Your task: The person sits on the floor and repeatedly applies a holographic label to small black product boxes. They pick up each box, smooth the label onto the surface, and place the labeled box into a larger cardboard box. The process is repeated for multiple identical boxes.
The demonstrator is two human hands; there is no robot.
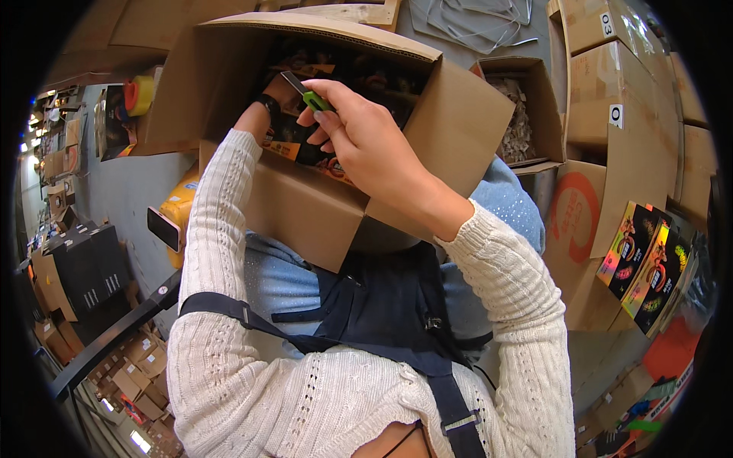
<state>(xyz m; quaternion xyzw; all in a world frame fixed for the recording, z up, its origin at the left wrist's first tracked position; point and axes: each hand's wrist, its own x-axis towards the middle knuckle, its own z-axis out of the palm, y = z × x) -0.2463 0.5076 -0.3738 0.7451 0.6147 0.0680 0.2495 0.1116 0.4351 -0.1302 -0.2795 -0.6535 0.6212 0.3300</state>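
A green-handled utility knife [316, 102] is gripped in my right hand [366, 134], its blade bare and pointing up and left. The hand hovers over an open cardboard box [303, 200] with its flaps folded outward. My left hand [282, 91], wearing a dark band at the wrist, reaches inside the box at the left. The knife lies across the view of it, and its fingers are hidden. Black printed packages [283, 129] with orange edges fill much of the box's inside. Shadow covers those at the back.
Beside the box at right stands a smaller carton [518, 120] of shredded paper. Large stacked cartons [595, 91] rise beyond it, with flat black printed packages [655, 269] below. A phone [164, 229] and yellow container [182, 197] are at left. A tape roll [137, 96] sits near the left flap.
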